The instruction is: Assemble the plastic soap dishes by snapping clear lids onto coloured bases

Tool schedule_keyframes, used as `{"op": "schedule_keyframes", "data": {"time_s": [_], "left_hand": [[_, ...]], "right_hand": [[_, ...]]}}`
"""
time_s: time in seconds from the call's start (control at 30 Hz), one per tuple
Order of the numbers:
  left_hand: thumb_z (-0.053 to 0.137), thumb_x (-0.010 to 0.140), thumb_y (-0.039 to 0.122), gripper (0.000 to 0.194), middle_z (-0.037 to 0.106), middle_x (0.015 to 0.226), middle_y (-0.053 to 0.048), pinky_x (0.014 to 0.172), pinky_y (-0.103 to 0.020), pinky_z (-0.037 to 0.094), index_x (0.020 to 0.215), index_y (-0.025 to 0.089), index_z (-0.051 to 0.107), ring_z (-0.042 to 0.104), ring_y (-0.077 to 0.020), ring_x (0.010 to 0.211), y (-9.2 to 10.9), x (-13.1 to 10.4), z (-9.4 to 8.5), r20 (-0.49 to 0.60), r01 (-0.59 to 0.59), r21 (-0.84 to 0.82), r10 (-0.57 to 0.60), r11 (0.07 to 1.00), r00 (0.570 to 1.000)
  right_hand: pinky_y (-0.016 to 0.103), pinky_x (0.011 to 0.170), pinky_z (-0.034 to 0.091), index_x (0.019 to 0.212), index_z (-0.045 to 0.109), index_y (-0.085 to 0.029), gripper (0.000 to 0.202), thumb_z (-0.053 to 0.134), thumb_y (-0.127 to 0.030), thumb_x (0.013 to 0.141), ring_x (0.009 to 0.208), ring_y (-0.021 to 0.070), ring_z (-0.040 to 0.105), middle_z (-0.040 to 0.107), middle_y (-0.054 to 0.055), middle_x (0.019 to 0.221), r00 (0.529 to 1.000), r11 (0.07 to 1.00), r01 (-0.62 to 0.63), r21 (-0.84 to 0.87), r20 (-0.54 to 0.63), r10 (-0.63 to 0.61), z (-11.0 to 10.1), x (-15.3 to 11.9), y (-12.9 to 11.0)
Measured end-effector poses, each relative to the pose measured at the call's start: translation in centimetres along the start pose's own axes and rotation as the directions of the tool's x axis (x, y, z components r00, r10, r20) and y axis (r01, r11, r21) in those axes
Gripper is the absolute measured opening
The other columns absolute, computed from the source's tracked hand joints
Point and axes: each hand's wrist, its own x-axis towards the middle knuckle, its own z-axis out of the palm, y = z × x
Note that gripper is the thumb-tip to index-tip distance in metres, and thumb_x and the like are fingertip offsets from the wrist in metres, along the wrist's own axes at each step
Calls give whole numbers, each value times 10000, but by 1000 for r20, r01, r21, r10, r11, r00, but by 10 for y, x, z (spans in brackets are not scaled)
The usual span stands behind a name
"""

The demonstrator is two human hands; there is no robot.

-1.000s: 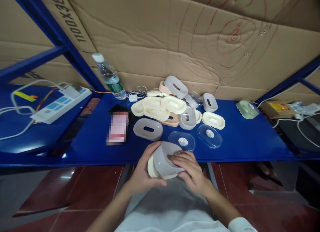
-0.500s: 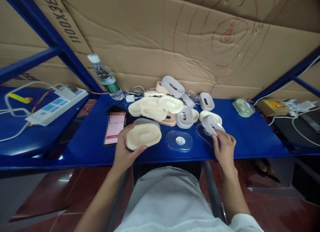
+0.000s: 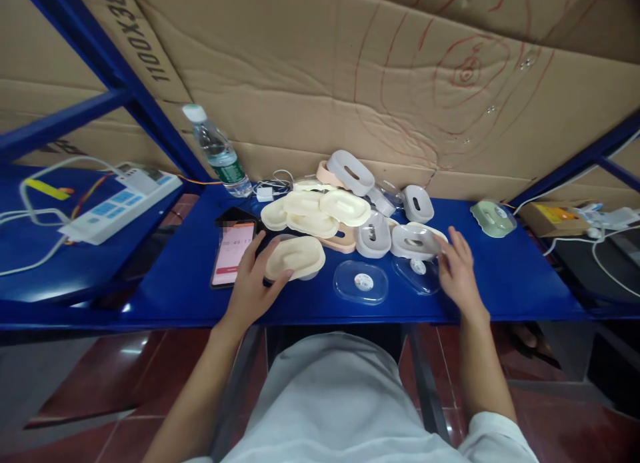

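Note:
My left hand [image 3: 253, 276] is curled round the left end of a cream oval tray [image 3: 296, 258], thumb along its near edge and fingers behind. Beneath that tray a greyish rim shows partly. On the right, my right hand [image 3: 457, 270] has its fingers apart at the end of a grey oval shell with a slot [image 3: 416, 242]; whether they touch it I cannot tell. In front of this shell lies a clear plastic lid with a round sticker [image 3: 416, 276]. A second clear lid [image 3: 361, 282] rests flat between my hands.
Behind my hands is a pile of cream trays [image 3: 345, 207], grey shells [image 3: 350, 173] and peach shells [image 3: 340, 239]. A phone [image 3: 233, 255], a water bottle [image 3: 225, 160] and a white charger [image 3: 265, 194] are at left. A green piece [image 3: 493, 219] sits far right.
My right hand has set the grey shell down flat and loosened its fingers, drawing to its right side. The cream tray in my left hand has come lower, nearer the table.

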Motion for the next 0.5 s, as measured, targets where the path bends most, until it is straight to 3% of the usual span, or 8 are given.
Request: {"op": "schedule_keyframes", "data": {"time_s": [0.1, 0.17, 0.27, 0.37, 0.43, 0.5], "left_hand": [[671, 1041, 453, 635, 386, 1716, -184, 1307, -579, 384, 1611, 245, 483, 415, -373, 1601, 0, -2, 0, -4, 6, 3, -6, 1000, 1000], [673, 1039, 445, 617, 406, 1696, -192, 1299, -581, 393, 1594, 238, 500, 433, -376, 1585, 0, -3, 1, -10, -10, 23, 10, 1000, 1000], [698, 1024, 422, 589, 440, 1664, -207, 1276, -600, 410, 1556, 229, 535, 469, -390, 1550, 1, -4, 2, -20, -43, 66, 44, 997, 999], [711, 1014, 403, 574, 454, 1656, -208, 1253, -609, 426, 1540, 239, 549, 488, -399, 1532, 2, -6, 3, -7, -56, 83, 57, 995, 998], [712, 1011, 404, 573, 451, 1659, -210, 1247, -611, 425, 1538, 241, 555, 486, -404, 1532, 3, -6, 4, 5, -63, 78, 63, 995, 998], [708, 1012, 407, 565, 450, 1661, -211, 1245, -614, 419, 1532, 241, 564, 483, -409, 1532, 3, -6, 4, 10, -64, 69, 64, 996, 998]], "right_hand": [[615, 1297, 341, 1603, 524, -229, 540, 384, -379, 1103, 1637, 340, 338, 342, 153, 1778, 985, 970, -173, -171, -15, 173, -11, 25, 52], [698, 1272, 309, 1656, 437, -176, 626, 403, -451, 1095, 1646, 401, 280, 273, 209, 1794, 944, 894, -319, -315, -28, 327, -15, 40, 85], [816, 1232, 198, 1699, 313, -105, 771, 464, -523, 1070, 1647, 481, 187, 181, 294, 1793, 885, 797, -438, -416, -44, 464, -14, 51, 121], [841, 1209, 139, 1662, 357, -99, 792, 516, -572, 1047, 1624, 483, 199, 275, 323, 1741, 839, 768, -524, -369, -67, 541, -7, 49, 135], [823, 1209, 128, 1626, 402, -125, 774, 546, -597, 1031, 1581, 455, 278, 386, 314, 1668, 817, 757, -574, -312, -156, 555, -3, 46, 138], [795, 1213, 125, 1632, 387, -161, 801, 597, -615, 1006, 1558, 433, 306, 392, 305, 1651, 799, 757, -599, -260, -246, 548, 0, 47, 139]]}}
